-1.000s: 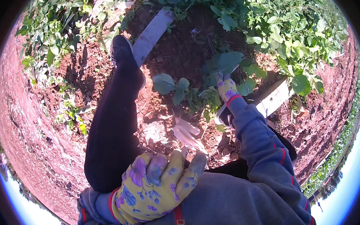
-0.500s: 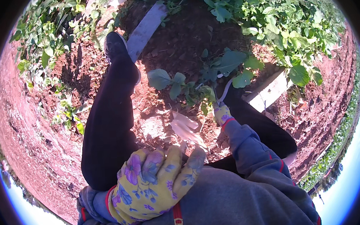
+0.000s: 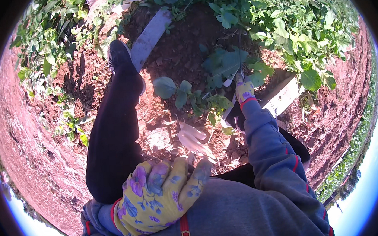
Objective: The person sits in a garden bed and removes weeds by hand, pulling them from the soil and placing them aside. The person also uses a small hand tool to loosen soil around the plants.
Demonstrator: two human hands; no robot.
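From where I stand, the work looks underway, though I can't judge how far it has got: broken dark soil (image 3: pixel 189 41) shows between the left board (image 3: pixel 150 41) and the right board (image 3: pixel 285 96), while the broad-leaved plant (image 3: pixel 224 64) stands in full leaf there, with a smaller seedling (image 3: pixel 165 87) to its left. I can't make out any cut or uprooted growth for certain.

That broad-leaved plant is right at the tips of the person's right hand (image 3: pixel 244 90), its big leaves spreading beyond and to the left of the fingers; whether glove and leaf touch, I can't tell. A thin dark line, a stem or slim rod (image 3: pixel 239 47), runs up from the fingertips. The fingers look bunched together, but I can't tell if they grip it. The right shoe (image 3: pixel 231 118) sits just below that hand.

The left hand (image 3: pixel 157 196), in a matching yellow flowered glove, lies back upward against the grey jacket (image 3: pixel 232 209), fingers loosely bent and well apart from the plant. Its palm is hidden, so I can't say whether it holds anything. Pale, dry-looking leaves (image 3: pixel 192 138) lie on the reddish ground between the black-clad legs (image 3: pixel 115 130), and thick green foliage (image 3: pixel 295 22) fills the upper right.
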